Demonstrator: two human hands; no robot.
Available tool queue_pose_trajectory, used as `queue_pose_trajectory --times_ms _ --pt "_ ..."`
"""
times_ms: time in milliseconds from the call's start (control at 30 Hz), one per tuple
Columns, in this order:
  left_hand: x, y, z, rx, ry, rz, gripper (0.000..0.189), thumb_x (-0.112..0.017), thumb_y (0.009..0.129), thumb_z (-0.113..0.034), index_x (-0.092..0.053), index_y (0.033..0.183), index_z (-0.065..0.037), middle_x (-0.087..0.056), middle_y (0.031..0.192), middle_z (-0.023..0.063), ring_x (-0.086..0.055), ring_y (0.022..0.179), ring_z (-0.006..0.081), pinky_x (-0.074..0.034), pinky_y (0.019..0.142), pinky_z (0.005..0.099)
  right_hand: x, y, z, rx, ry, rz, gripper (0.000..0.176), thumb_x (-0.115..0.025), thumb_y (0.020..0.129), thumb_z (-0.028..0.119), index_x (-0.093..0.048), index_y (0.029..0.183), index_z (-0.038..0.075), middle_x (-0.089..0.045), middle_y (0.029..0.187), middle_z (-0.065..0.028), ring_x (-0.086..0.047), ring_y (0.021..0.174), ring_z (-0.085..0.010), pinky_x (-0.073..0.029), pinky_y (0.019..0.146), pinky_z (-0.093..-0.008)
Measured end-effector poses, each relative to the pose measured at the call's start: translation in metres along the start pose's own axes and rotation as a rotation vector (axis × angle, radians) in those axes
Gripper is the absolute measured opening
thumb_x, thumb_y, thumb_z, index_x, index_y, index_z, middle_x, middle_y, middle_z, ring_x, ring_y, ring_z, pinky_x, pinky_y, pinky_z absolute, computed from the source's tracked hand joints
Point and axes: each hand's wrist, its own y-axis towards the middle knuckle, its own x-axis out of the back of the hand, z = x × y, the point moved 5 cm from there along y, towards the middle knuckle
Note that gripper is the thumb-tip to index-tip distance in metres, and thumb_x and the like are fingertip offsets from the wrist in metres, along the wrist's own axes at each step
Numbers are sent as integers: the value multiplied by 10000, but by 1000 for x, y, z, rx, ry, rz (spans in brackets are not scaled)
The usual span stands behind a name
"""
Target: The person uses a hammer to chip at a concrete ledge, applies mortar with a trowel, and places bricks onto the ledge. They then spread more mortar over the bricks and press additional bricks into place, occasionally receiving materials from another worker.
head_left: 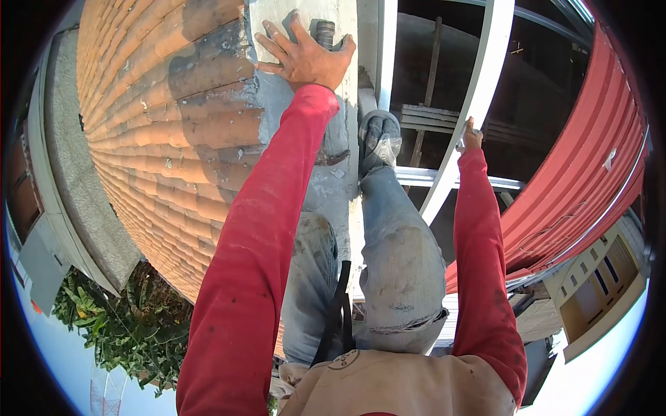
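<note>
The left hand (305,59) lies open, palm down and fingers spread, on the grey cement ledge (277,104) that caps the edge of the roof. A short ribbed rebar stub (324,31) stands out of the cement in the gap between thumb and forefinger; whether the skin touches it I cannot tell. The right hand (472,136) is closed around a white steel rail (489,62), which runs on a slant from the top of the view down toward the person's legs (only the knuckles and the back of the hand show). Both arms are in red sleeves, stretched out straight.

Between the arms are two knees in worn, dusty jeans (399,263), and one grey shoe (379,139) is planted at the edge of the ledge, just beside a white crossbar (444,179) that meets the rail. A black strap (340,305) hangs between the thighs.

Left of the ledge, orange clay roof tiles (159,111) curve away, smeared with cement where they touch it. Right of the rail, red corrugated sheeting (590,159) slopes off, with dark open space between. Far below on the left are green plants (118,319).
</note>
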Motion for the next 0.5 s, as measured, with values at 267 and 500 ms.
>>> queue_pose_trajectory --times_ms 267,500 --pt "-1 -1 2 -21 41 -11 1073 -761 637 -633 -288 1458 -130 -203 1509 320 -92 1433 524 -46 1029 799 -4 -23 30 -4 59 -17 1062 -544 841 719 -109 1503 12 -326 1474 -281 -415 1315 -475 -467 981 -614" --pt "1 1 -2 -33 43 31 1082 -740 650 -661 -288 1459 -101 -207 1512 314 -89 1439 504 -33 1055 768 3 -14 15 23 20 -28 1158 -594 788 748 -148 1481 -66 -388 1424 -302 -476 1264 -454 -563 853 -558"
